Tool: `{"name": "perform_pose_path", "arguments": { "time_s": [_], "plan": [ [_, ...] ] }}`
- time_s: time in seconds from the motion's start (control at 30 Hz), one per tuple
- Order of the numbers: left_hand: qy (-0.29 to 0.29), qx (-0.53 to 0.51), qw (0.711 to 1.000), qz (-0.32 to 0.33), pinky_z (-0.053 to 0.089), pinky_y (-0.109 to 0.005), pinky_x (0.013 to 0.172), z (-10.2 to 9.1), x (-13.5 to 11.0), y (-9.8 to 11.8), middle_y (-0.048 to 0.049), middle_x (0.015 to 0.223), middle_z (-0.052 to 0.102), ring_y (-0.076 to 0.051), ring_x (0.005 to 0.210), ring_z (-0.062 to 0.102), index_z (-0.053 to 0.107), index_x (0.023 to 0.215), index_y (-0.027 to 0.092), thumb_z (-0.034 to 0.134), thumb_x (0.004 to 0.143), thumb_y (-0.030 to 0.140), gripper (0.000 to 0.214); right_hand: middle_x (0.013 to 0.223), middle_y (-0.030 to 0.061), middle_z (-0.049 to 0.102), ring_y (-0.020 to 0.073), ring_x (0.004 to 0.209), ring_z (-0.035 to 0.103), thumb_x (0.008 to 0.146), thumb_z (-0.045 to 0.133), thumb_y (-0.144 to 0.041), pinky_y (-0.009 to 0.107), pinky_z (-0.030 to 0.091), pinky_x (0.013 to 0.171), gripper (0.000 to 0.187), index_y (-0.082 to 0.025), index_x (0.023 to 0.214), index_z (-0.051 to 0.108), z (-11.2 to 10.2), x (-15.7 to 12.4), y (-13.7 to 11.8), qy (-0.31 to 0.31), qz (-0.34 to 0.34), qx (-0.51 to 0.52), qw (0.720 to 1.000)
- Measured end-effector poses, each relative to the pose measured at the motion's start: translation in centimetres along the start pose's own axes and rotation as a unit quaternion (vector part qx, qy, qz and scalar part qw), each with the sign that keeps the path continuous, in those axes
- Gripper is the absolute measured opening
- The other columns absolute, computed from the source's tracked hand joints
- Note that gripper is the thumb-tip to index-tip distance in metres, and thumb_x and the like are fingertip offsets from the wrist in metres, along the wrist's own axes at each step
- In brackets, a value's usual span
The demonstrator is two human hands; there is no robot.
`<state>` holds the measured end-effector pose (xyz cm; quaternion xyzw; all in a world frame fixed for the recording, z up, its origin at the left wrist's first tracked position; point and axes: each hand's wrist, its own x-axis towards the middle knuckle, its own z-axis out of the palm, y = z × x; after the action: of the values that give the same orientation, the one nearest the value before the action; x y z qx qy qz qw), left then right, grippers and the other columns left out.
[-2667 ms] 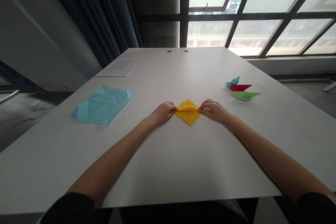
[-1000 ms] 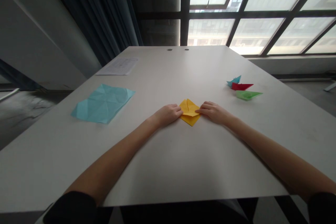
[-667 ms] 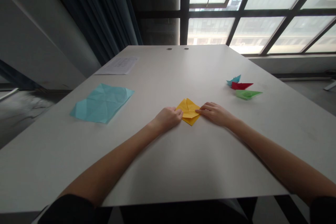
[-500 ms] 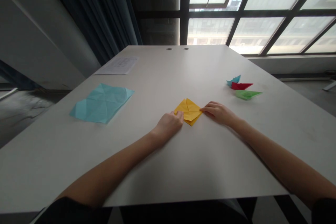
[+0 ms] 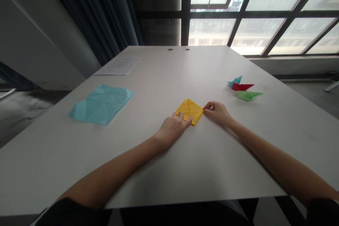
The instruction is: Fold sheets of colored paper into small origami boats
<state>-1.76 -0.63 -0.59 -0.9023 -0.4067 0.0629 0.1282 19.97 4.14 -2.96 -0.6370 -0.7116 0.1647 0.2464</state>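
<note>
A yellow folded paper [image 5: 191, 108] lies on the white table in front of me, turned like a diamond with crease lines meeting near its middle. My left hand [image 5: 175, 127] rests on its left and near edges, fingers apart and pressing down, the thumb on the near part. At the right corner, my right hand [image 5: 216, 112] pinches the paper between thumb and fingertips. The paper's layers sit nearly flat together.
On the left lies a creased light blue paper sheet [image 5: 102, 105]. Behind it is a printed white sheet [image 5: 118, 66]. To the right stand small folded paper boats: blue [image 5: 235, 81], red [image 5: 243, 87] and green [image 5: 248, 95]. The white table's near edge [image 5: 169, 204] runs below my arms.
The near flap of the yellow paper has gone down flatter. My left hand has shifted from gripping the left corner to spreading over the paper; my right still pinches the right corner.
</note>
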Motion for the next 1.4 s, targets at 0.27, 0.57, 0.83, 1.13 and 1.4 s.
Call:
{"name": "perform_pose_path", "arguments": {
  "time_s": [0.27,0.57,0.83,1.13,1.4],
  "plan": [
    [0.000,-0.015,1.000,-0.010,0.046,-0.030,0.062,-0.2,0.1,0.0,-0.0135,0.100,0.056,-0.024,0.088,0.056,0.037,0.126,0.024,0.036,0.087,0.015,0.041,0.070,-0.0005,0.064,0.0161,0.070,0.056,0.065,0.054,-0.034,0.026,0.037,0.061,0.019,-0.025,0.073,0.069,0.0,0.5,0.4,0.001,0.060,-0.043,0.997],
    [0.052,-0.055,0.995,0.069,0.034,-0.035,0.094,1.4,1.0,0.7,-0.0187,0.130,0.043,-0.024,0.116,0.043,0.042,0.124,0.004,0.033,0.088,0.019,0.040,0.072,0.0015,0.062,0.0153,0.067,0.054,0.069,0.051,-0.028,0.026,0.037,0.061,0.016,-0.021,0.074,0.066,0.1,0.6,1.3,0.052,0.022,-0.048,0.997],
    [0.036,-0.122,0.991,0.051,0.032,-0.041,0.095,1.0,0.7,1.1,-0.0188,0.131,0.040,-0.029,0.119,0.038,0.035,0.131,0.015,0.033,0.087,0.045,0.053,0.078,0.0049,0.060,0.0143,0.071,0.052,0.083,0.047,-0.029,0.027,0.039,0.069,0.023,-0.020,0.092,0.066,-0.7,-0.5,1.1,0.063,-0.262,-0.066,0.961],
    [0.001,-0.159,0.987,0.032,0.027,-0.045,0.097,1.1,0.3,1.3,-0.0158,0.137,0.032,-0.033,0.125,0.030,0.027,0.135,0.029,0.032,0.085,0.050,0.054,0.068,0.0042,0.065,0.0158,0.071,0.052,0.087,0.041,-0.032,0.028,0.032,0.069,0.029,-0.022,0.096,0.067,-0.7,-1.0,1.0,0.005,-0.278,-0.195,0.940],
    [-0.108,-0.172,0.977,-0.064,0.026,-0.056,0.093,-0.3,-0.2,2.0,-0.0136,0.143,0.020,-0.040,0.127,0.021,0.024,0.134,0.038,0.033,0.081,0.059,0.058,0.064,0.0052,0.066,0.0156,0.067,0.055,0.087,0.040,-0.034,0.029,0.030,0.069,0.032,-0.024,0.098,0.068,-0.7,-1.3,0.7,-0.006,-0.211,-0.230,0.950]
  ]
}}
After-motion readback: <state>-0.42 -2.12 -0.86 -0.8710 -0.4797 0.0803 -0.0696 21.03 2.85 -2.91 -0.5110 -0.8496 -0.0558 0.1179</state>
